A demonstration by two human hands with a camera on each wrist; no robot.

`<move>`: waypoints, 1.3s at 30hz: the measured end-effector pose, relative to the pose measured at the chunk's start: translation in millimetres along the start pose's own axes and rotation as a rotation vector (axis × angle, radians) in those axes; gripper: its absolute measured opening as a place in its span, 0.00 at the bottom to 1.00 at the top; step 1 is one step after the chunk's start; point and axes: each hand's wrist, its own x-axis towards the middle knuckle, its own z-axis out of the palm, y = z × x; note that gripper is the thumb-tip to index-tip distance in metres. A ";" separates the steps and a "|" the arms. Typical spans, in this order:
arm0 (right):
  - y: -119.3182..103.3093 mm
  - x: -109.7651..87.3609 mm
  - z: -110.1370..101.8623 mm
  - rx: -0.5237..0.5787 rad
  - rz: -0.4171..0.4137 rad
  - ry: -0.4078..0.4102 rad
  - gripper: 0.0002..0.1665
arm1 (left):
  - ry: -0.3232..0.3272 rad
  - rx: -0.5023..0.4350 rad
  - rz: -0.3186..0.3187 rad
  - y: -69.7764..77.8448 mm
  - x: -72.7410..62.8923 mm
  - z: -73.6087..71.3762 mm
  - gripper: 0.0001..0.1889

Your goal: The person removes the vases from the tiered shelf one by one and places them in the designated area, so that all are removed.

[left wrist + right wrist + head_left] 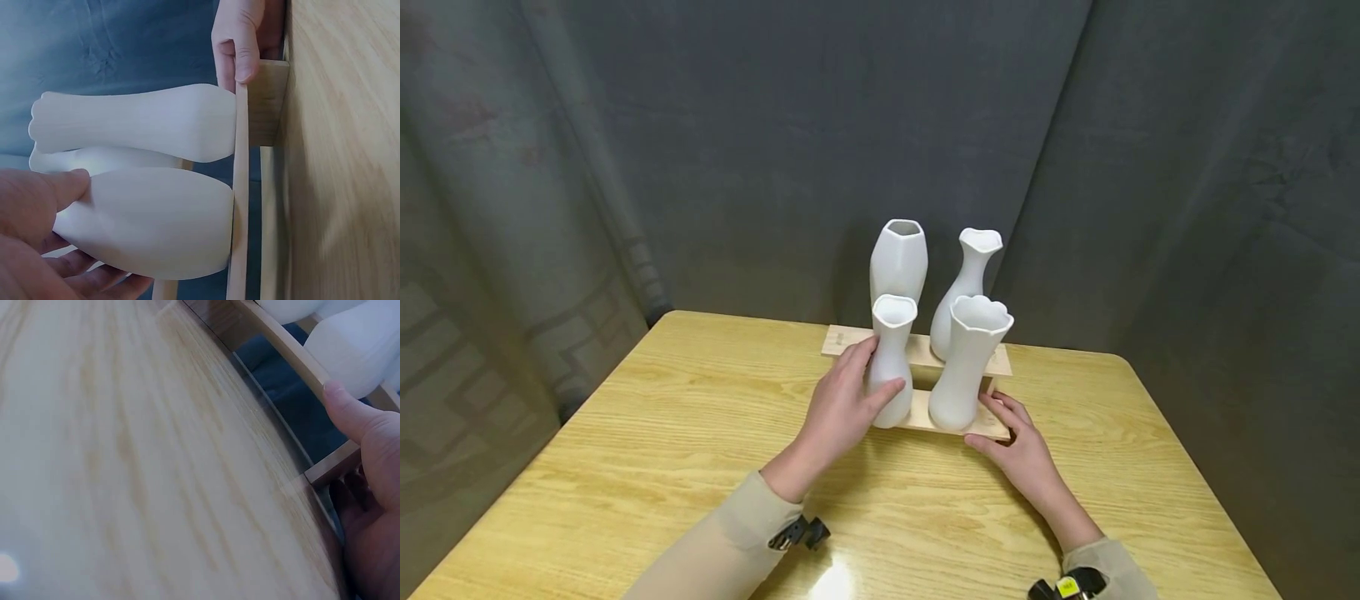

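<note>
A pale wooden two-step stand (pixel 921 410) bears white vases. My left hand (pixel 838 406) holds the front-left vase (pixel 891 362), thumb on its near side and fingers round its far side. In the left wrist view that vase (pixel 156 225) has its base on the lower board (pixel 241 181). My right hand (pixel 1024 457) grips the right end of the lower step, with the thumb (pixel 350 415) on the board's front edge and fingers behind the end support. Beside it on that step stands a scallop-rimmed vase (pixel 964 375).
On the raised back step stand a faceted vase (pixel 898 262) at left and a slim-necked vase (pixel 961 292) with a wavy rim at right. The wooden table (pixel 647 433) ends close behind the stand, where a grey curtain (pixel 790 150) hangs.
</note>
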 end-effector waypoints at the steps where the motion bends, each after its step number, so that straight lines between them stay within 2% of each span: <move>1: 0.0 -0.1 0.5 0.004 0.001 0.000 0.51 | 0.001 0.006 0.004 0.5 -0.4 -1.6 0.37; 6: -0.6 -2.4 2.9 0.011 0.016 -0.003 0.50 | 0.013 0.017 0.023 1.7 -5.5 -15.2 0.36; 10: -1.7 -2.4 2.7 0.016 0.023 -0.009 0.50 | 0.039 0.030 0.031 -2.4 -10.3 -32.5 0.36; 13: -2.4 -0.7 2.0 0.016 0.013 -0.008 0.50 | 0.073 0.044 0.023 -9.5 -11.4 -47.2 0.36; 20: -2.1 -0.3 1.5 0.005 0.009 -0.007 0.50 | 0.129 0.040 -0.040 -29.5 -10.1 -78.7 0.35; 25: -2.1 0.2 1.3 0.015 0.011 -0.008 0.50 | 0.166 0.057 -0.067 -43.3 -8.1 -96.3 0.34; 31: -1.8 0.4 0.3 0.018 0.003 -0.010 0.49 | 0.221 0.086 -0.098 -63.0 -4.9 -107.5 0.34; 39: -1.9 -0.6 0.8 0.023 -0.002 -0.008 0.49 | 0.266 0.076 -0.138 -88.4 1.9 -105.8 0.34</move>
